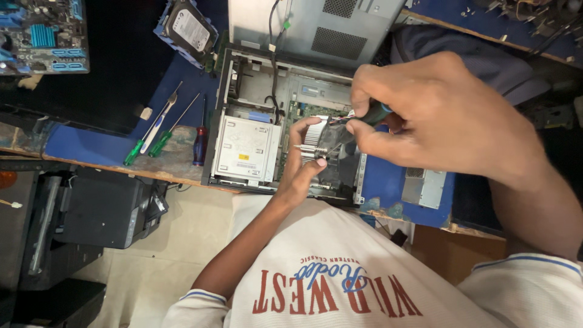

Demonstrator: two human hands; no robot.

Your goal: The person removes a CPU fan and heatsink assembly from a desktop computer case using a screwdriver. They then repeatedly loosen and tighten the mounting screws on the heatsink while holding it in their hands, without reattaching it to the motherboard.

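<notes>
Your right hand (425, 118) closes in a firm grip around the dark green handle of a screwdriver (369, 115), thumb and fingers wrapped tight, its shaft angling down and to the left toward the finned aluminium heatsink (316, 138) inside the open desktop computer case (285, 91). Your left hand (302, 163) comes up from below that heatsink, fingers curled loosely around its near edge and thumb pressed by the fins, steadying it; the hand is half closed on the metal rather than clenched. The screwdriver's tip sits just between your two hands, though the exact point of contact is hidden by your fingers.

Just left of your left hand lies the silver optical drive cage (248, 149), mounted in the case. Further left, well apart from both hands, two green-handled screwdrivers (149, 138) and one with a red handle (200, 146) lie side by side on the worn blue workbench (79, 143). Above them, a bare hard disk drive (189, 27) rests tilted near the case's far corner, and a loose motherboard (42, 36) sits at the far left. To the right of your right wrist, a small grey metal box (424, 187) lies on the bench edge. Black cables (274, 67) run down inside the chassis above your left hand.
</notes>
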